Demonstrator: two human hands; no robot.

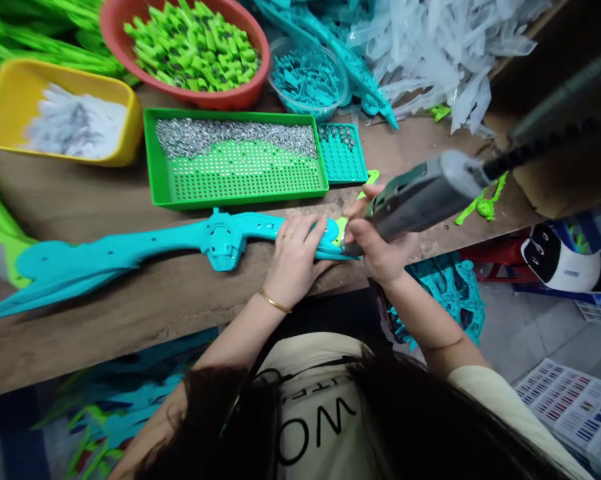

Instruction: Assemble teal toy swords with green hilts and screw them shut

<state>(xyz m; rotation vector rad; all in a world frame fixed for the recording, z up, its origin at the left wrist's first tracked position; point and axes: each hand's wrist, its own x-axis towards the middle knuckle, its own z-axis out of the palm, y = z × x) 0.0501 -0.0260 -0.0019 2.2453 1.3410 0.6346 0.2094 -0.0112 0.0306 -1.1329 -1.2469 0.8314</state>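
A long turquoise plastic toy piece, shaped like a bow with a raised emblem at its middle, lies along the front of the workbench. My left hand, with a ring and a gold bracelet, grips its right part, fingers over the top. In my right hand is a grey electric screwdriver, tilted, its tip down at the right end of the piece. A lime green part shows between the hands at that end. The exact contact of the tip is hidden by my fingers.
Behind the piece stand a green perforated tray of screws, a small teal tray, a yellow bin, a red bowl of lime parts and a clear tub. Translucent strips pile up at the back right.
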